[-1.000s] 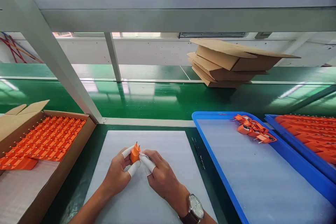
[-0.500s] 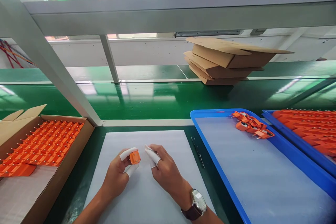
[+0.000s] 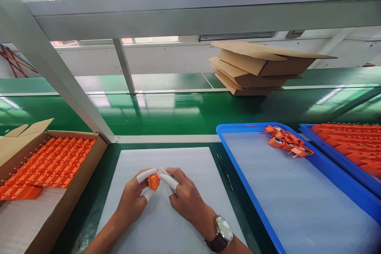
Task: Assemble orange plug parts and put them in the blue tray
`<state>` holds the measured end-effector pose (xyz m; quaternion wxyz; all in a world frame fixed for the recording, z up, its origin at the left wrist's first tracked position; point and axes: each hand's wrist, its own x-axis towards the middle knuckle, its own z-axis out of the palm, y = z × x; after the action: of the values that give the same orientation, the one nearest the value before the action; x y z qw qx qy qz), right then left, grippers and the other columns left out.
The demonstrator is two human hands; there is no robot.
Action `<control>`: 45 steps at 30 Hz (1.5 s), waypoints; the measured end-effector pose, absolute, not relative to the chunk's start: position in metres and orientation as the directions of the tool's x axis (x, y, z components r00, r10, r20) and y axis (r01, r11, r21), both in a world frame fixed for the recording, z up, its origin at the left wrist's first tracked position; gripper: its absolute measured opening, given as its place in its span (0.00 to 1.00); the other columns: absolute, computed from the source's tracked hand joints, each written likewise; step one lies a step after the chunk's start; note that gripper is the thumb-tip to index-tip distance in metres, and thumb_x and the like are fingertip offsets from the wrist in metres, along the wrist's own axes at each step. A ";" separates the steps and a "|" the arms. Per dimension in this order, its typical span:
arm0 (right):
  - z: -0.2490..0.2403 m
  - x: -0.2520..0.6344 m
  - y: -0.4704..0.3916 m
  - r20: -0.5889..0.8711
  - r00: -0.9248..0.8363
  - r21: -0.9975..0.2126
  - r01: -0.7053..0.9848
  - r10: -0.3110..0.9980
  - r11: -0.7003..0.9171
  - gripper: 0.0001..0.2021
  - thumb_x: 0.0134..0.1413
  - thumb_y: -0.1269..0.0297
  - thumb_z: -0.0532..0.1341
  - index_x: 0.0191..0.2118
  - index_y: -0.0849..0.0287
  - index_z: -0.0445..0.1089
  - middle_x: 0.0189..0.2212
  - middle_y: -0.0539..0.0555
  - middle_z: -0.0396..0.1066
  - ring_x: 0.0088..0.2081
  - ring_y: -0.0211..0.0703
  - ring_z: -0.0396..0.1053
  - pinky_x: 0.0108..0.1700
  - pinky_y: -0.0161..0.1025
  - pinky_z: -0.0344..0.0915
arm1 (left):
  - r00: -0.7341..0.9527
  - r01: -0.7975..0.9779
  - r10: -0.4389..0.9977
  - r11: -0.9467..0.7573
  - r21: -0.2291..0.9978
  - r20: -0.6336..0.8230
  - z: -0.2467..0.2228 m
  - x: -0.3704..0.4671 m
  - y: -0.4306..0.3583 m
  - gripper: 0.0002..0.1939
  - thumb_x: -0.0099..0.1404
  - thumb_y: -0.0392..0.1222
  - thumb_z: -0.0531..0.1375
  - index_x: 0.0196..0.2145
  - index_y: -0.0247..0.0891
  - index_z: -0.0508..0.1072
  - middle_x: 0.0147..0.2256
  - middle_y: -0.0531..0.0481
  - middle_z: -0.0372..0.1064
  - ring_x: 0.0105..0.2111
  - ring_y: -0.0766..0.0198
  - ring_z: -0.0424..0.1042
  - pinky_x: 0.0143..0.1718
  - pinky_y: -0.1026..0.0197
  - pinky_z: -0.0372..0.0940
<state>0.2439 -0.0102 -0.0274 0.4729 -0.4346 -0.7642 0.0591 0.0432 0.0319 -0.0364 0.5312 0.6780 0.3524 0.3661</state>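
My left hand (image 3: 133,194) is closed around a small orange plastic part (image 3: 154,182), gripping it between thumb and fingers in white finger cots. A small metallic tip shows at the part's lower end. Just to its right, my right hand (image 3: 186,194) is pinched closed, its cotted fingertips at or very near the part's upper right side. Whatever these fingers hold, if anything, is hidden by the white cots. Both hands are above a white sheet (image 3: 166,156). A watch (image 3: 224,230) is on my right wrist.
On the left stands a cardboard box (image 3: 80,174) with rows of orange parts (image 3: 59,158). A blue tray (image 3: 253,202) at right holds several orange pieces (image 3: 287,141); another blue tray (image 3: 342,158) lies beyond. A thin dark tool (image 3: 224,171) lies beside the sheet. Folded cartons (image 3: 262,69) are stacked behind.
My right hand has moved left, bringing its fingertips up to the orange part. The part has turned in my left hand, so its metallic tip now shows at the bottom.
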 end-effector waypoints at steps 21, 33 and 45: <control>-0.027 0.240 -0.015 0.582 -0.317 -0.505 0.581 0.749 0.638 0.15 0.47 0.80 0.55 0.39 0.57 0.71 0.40 0.57 0.73 0.38 0.46 0.71 0.38 0.43 0.76 | 0.319 0.072 0.946 -0.083 0.994 0.056 -0.036 0.043 0.031 0.26 0.62 0.42 0.68 0.58 0.45 0.72 0.58 0.45 0.70 0.55 0.50 0.75 0.60 0.43 0.70; -0.026 0.241 -0.012 0.657 -0.218 -0.514 0.572 0.722 0.639 0.29 0.46 0.85 0.53 0.53 0.57 0.69 0.45 0.58 0.73 0.43 0.48 0.72 0.42 0.46 0.77 | 0.403 0.073 0.910 -0.136 0.988 0.096 -0.037 0.043 0.032 0.22 0.63 0.38 0.66 0.55 0.48 0.74 0.54 0.47 0.71 0.53 0.53 0.73 0.57 0.47 0.71; -0.032 0.268 0.000 0.623 -0.104 -0.374 0.831 0.775 0.412 0.29 0.41 0.87 0.54 0.50 0.61 0.72 0.43 0.60 0.74 0.43 0.54 0.69 0.41 0.51 0.74 | 0.416 0.354 0.900 -0.290 0.889 0.128 -0.027 0.040 0.035 0.19 0.65 0.41 0.64 0.54 0.49 0.73 0.45 0.48 0.71 0.41 0.57 0.70 0.49 0.52 0.67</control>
<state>0.2684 0.0001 -0.0322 0.3940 -0.5411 -0.7421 -0.0353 0.0398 0.0347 -0.0271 0.4144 0.7324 0.4280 0.3298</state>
